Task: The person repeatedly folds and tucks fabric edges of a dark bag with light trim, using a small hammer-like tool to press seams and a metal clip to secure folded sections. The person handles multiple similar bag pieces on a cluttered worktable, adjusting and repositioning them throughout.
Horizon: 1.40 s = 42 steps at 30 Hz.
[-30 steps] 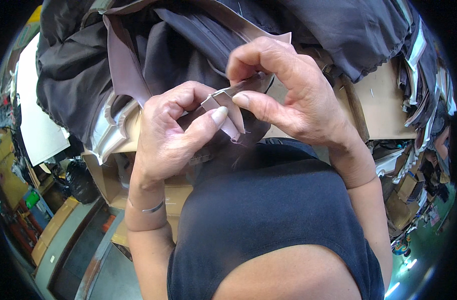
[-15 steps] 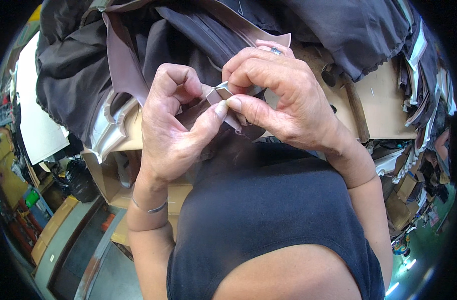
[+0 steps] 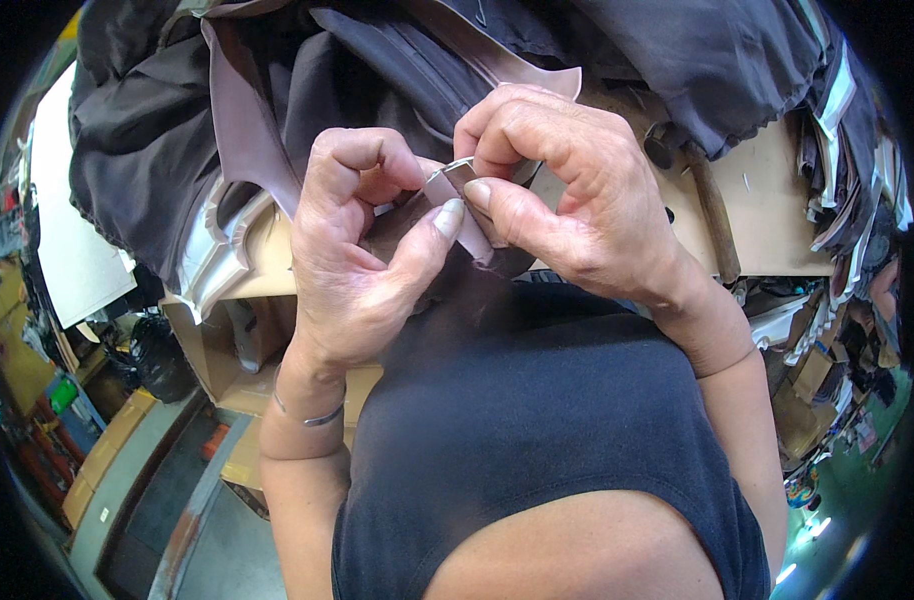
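A small mauve strip of leather-like material (image 3: 467,228) is between my two hands, its pale edge bent over at the top. My left hand (image 3: 352,240) grips its left side, thumb on the strip and fingers curled behind. From the right, my right hand (image 3: 577,190) pinches the bent edge between thumb and forefinger. Beyond both hands lies a large heap of dark cloth (image 3: 142,150), with a longer mauve band (image 3: 245,115) running down it. Where the small strip joins the larger work is hidden by my fingers.
A hammer (image 3: 713,215) with a wooden handle lies on the tan tabletop (image 3: 777,215) to the right. White-edged pieces (image 3: 215,250) hang over the table edge at left. Layered cut pieces (image 3: 827,170) hang at far right. An open cardboard box (image 3: 217,360) sits below.
My thumbs have moved apart; they were meeting at the strip's edge. The right thumb has shifted up, and more of the strip's mauve face shows between my hands.
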Each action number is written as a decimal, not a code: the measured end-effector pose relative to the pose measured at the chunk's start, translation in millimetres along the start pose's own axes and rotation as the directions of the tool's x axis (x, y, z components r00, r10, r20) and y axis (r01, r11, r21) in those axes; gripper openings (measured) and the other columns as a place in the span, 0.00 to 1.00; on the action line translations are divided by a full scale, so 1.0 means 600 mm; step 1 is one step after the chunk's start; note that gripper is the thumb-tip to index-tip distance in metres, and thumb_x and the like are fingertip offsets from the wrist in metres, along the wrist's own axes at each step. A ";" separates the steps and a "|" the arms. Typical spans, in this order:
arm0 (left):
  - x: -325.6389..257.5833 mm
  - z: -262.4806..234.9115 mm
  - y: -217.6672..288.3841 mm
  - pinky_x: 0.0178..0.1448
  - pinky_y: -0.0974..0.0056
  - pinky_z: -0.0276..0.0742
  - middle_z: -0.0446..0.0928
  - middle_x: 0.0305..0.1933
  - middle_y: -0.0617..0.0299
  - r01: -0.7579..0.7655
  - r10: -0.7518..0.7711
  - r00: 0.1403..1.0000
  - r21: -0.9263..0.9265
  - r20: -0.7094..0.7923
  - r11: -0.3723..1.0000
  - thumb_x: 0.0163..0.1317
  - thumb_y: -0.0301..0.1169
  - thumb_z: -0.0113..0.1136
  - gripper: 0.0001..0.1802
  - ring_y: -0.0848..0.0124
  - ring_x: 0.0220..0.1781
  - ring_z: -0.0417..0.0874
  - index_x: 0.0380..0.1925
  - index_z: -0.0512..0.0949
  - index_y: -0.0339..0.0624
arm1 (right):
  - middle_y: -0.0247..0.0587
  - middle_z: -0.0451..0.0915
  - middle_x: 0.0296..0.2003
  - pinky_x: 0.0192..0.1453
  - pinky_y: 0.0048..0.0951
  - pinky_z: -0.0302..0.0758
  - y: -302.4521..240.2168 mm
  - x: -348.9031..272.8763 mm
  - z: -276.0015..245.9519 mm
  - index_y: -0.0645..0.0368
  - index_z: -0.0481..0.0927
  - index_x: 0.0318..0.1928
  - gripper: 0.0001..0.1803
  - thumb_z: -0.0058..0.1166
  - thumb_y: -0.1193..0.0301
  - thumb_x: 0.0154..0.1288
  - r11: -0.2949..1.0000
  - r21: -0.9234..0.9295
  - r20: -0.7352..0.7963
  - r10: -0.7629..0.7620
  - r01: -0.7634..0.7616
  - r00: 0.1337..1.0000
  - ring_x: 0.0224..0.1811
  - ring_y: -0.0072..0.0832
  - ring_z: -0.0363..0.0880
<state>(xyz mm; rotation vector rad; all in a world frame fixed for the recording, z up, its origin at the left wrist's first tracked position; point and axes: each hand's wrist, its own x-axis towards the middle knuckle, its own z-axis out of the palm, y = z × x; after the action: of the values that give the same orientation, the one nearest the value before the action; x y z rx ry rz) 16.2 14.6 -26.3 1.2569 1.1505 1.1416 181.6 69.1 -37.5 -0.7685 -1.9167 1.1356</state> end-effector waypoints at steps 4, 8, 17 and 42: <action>0.004 0.001 -0.003 0.41 0.76 0.74 0.70 0.35 0.62 -0.013 0.012 1.000 -0.031 -0.009 0.999 0.53 0.18 0.60 0.18 0.80 0.37 0.75 0.39 0.62 0.39 | 0.42 0.74 0.26 0.35 0.28 0.69 -0.002 0.003 -0.005 0.64 0.71 0.25 0.05 0.54 0.76 0.49 0.997 -0.063 0.054 -0.052 0.055 0.997 0.27 0.31 0.73; 0.004 0.001 0.012 0.40 0.75 0.77 0.72 0.31 0.60 0.070 -0.070 0.998 -0.183 0.008 0.981 0.54 0.20 0.60 0.19 0.78 0.33 0.77 0.40 0.61 0.39 | 0.40 0.75 0.28 0.38 0.25 0.71 -0.011 0.006 -0.019 0.64 0.74 0.32 0.08 0.57 0.73 0.53 0.993 0.087 0.106 0.068 -0.078 0.992 0.32 0.28 0.76; 0.002 -0.010 0.012 0.39 0.75 0.77 0.72 0.31 0.60 0.146 -0.140 0.989 -0.218 0.044 0.965 0.54 0.19 0.60 0.20 0.77 0.34 0.79 0.41 0.61 0.39 | 0.39 0.75 0.23 0.31 0.26 0.71 -0.004 0.020 -0.026 0.62 0.77 0.33 0.03 0.53 0.76 0.57 0.971 -0.186 0.123 -0.126 0.147 0.984 0.26 0.28 0.76; -0.003 -0.001 -0.005 0.36 0.77 0.69 0.70 0.29 0.65 0.050 -0.043 0.997 -0.122 0.058 0.991 0.53 0.17 0.54 0.17 0.82 0.30 0.73 0.41 0.62 0.41 | 0.47 0.74 0.20 0.27 0.31 0.69 -0.007 -0.004 -0.011 0.63 0.75 0.29 0.03 0.52 0.76 0.56 0.995 -0.002 0.049 0.096 -0.096 0.994 0.22 0.38 0.75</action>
<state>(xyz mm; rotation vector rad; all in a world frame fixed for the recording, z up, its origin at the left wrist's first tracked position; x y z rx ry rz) 15.3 12.8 -29.4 1.1542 1.0471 1.1191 188.0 68.4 -32.6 -0.8477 -1.9374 1.2241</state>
